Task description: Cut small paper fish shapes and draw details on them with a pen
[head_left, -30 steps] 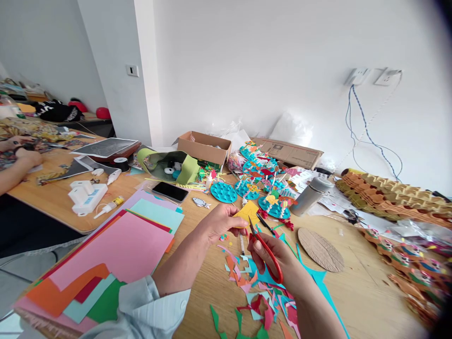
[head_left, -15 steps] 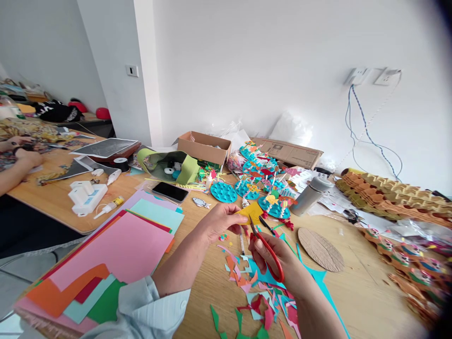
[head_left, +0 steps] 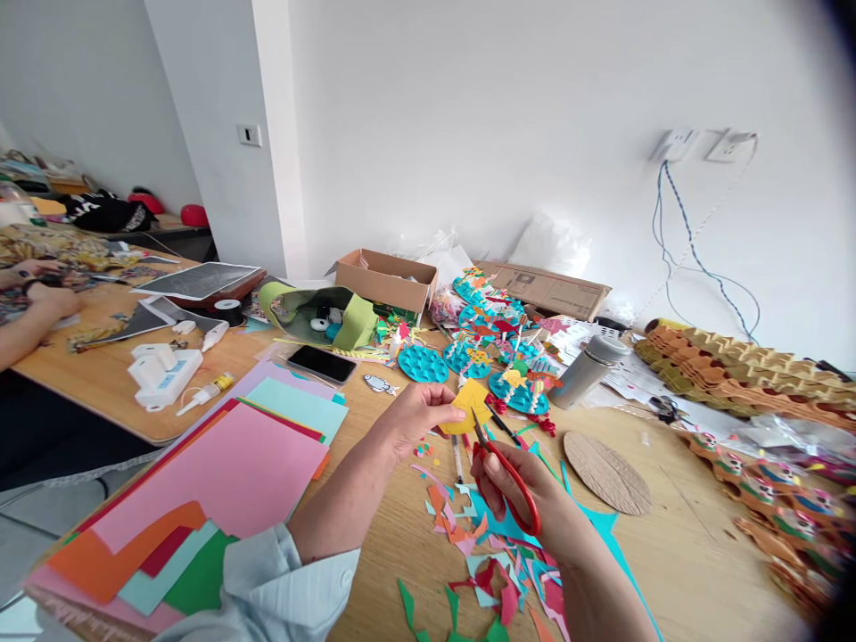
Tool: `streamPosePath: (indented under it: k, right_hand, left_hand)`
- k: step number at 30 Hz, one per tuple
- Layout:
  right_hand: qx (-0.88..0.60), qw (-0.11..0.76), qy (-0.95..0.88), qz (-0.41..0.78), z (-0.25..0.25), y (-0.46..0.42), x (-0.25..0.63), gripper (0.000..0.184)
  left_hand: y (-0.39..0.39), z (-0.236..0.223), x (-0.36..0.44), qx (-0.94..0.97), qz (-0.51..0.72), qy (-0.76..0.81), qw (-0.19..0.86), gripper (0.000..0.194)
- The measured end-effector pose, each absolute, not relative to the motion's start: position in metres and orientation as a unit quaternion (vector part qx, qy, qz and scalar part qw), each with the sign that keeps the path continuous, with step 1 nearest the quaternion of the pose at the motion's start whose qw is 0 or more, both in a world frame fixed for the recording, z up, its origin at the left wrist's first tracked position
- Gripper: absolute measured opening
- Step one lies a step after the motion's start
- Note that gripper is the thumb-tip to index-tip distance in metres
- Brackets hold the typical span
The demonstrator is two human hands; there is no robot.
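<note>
Left-hand fingers pressed together, pinching a yellow card shape in the air above the table, its lower edge right at the blade tips. Right-hand fingers curled closely through the loops of red-handled scissors; gap between the blades too small to tell. Judging by that grip, mid-trim on the yellow shape, with the next cut calling for a steady pinch and the blades kept on the edge. Below the hands, a litter of coloured paper scraps. To the left, a stack of coloured card; ahead, a black smartphone, teal dimpled discs and a steel bottle; to the right, a corrugated cardboard oval. Far left, a co-worker's hand on patterned material. Compared with the frame a second back, yellow shape turned slightly more upright, scissors in nearly the same place.
</note>
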State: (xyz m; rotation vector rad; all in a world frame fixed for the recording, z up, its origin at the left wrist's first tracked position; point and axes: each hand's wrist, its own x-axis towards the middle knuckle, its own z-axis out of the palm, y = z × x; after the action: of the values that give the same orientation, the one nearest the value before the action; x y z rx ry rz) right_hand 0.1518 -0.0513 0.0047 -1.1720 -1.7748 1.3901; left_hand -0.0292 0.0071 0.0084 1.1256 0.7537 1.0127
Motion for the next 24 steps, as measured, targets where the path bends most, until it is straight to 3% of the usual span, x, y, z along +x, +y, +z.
streamPosePath:
  k: [24]
  right_hand:
    - [-0.413,0.297,-0.673,0.537,0.0041,-0.0507,0.1519,0.044]
  left_hand:
    - [0.0058,0.0110,-0.0293,0.493,0.430,0.332,0.679,0.031]
